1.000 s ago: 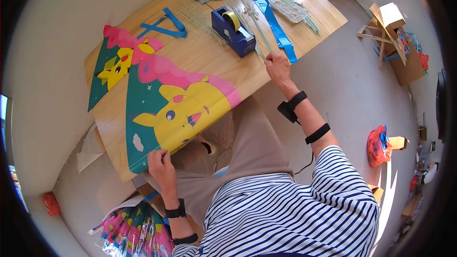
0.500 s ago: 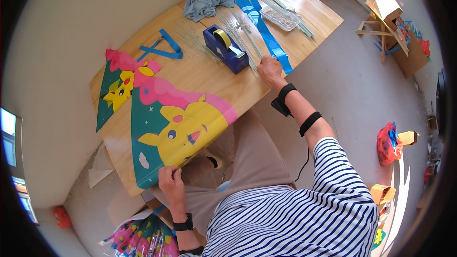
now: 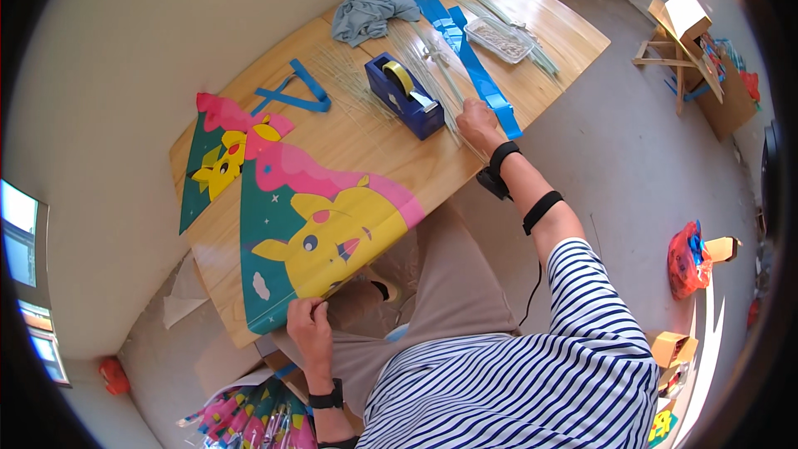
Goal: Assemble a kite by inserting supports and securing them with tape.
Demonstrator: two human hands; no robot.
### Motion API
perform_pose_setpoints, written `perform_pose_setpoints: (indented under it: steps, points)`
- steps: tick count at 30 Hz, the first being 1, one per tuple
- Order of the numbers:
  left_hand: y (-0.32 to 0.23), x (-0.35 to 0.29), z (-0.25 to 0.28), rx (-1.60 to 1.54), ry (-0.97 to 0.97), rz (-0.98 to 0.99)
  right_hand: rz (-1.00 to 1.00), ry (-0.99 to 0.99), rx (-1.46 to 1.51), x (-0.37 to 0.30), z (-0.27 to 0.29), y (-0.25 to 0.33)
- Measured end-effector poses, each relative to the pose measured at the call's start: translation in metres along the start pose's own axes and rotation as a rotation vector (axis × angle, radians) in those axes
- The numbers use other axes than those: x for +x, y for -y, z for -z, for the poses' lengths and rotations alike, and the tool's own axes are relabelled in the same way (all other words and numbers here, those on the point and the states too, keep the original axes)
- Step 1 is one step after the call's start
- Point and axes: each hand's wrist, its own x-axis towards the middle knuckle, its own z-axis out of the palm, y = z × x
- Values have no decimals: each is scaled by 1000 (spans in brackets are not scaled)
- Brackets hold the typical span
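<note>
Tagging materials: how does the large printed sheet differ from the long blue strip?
The large printed sheet is broad and multicolored; the long strip is narrow and blue. The left hand is at the sheet's near edge; the right hand is beside the strip. Both lie on the wooden table.

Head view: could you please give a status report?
Left hand at near edge of printed sheet. Right hand at thin rods. Tape dispenser beside right hand.
</note>
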Motion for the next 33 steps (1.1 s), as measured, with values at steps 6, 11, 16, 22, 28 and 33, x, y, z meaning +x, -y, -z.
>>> perform_pose_setpoints:
  steps: [6,11,16,22,28,33]
  points:
    - [-16,19,0,-196,12,73,85,92,264,-35,45,-36]
    - [-32,51,-14,-672,157,255,291,238,773,-165,92,-40]
    - [-72,84,-39,-1082,316,363,306,608,904,-271,96,-31]
    - [-75,91,-49,-1298,318,407,405,660,795,-303,93,-18]
    - [-68,88,-50,-1302,238,416,452,636,717,-304,91,-14]
    - [-57,88,-47,-1298,153,431,348,788,808,-285,87,-9]
